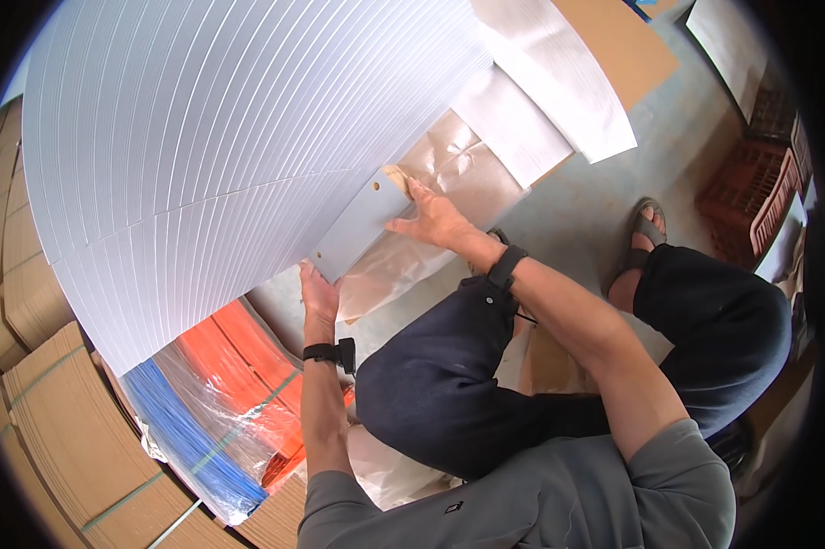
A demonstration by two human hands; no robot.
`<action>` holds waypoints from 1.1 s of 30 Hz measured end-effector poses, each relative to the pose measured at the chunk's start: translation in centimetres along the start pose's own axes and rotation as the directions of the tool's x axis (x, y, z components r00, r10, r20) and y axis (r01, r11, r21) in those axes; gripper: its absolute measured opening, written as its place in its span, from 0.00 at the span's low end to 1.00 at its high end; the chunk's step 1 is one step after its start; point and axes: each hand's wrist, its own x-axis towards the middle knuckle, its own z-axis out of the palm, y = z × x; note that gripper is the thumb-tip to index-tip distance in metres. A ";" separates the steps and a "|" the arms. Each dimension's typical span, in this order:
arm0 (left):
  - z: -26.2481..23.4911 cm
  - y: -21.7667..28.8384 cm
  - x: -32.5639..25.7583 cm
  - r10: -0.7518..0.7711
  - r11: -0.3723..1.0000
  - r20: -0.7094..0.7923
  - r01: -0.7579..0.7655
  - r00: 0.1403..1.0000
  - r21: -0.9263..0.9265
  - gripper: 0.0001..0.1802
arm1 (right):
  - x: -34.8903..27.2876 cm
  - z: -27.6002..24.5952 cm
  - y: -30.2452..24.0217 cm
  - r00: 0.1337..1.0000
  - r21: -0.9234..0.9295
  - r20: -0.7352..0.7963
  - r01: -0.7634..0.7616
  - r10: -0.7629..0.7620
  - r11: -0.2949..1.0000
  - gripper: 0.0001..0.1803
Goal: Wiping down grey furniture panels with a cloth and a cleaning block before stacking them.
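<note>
A flat grey panel with two small round holes lies against the edge of a large stack of grey sheets. My left hand grips its near end, with the fingertips partly hidden by the panel. At the far end my right hand holds it, its thumb along the side and its fingers at the corner. A tan patch shows on that corner. Black bands circle both wrists.
Wrinkled clear film and white sheets lie beyond the panel. Film-wrapped orange and blue bundles, with strapped cardboard stacks, stand at left. A red-brown crate sits at right.
</note>
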 end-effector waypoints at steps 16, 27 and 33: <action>0.0 0.0 0.8 -0.006 0.999 0.023 0.007 1.000 -0.047 0.40 | -1.3 2.2 -0.4 0.931 0.693 0.314 -0.360 0.188 0.625 0.47; 0.2 0.0 -0.2 0.005 0.999 0.034 -0.003 0.999 -0.039 0.41 | 0.2 3.6 -1.3 0.853 0.777 0.418 -0.514 0.312 0.363 0.51; 0.5 -0.2 0.2 -0.024 0.998 0.068 0.027 0.997 -0.053 0.45 | -0.6 3.6 -0.8 0.845 0.806 0.425 -0.517 0.325 0.289 0.54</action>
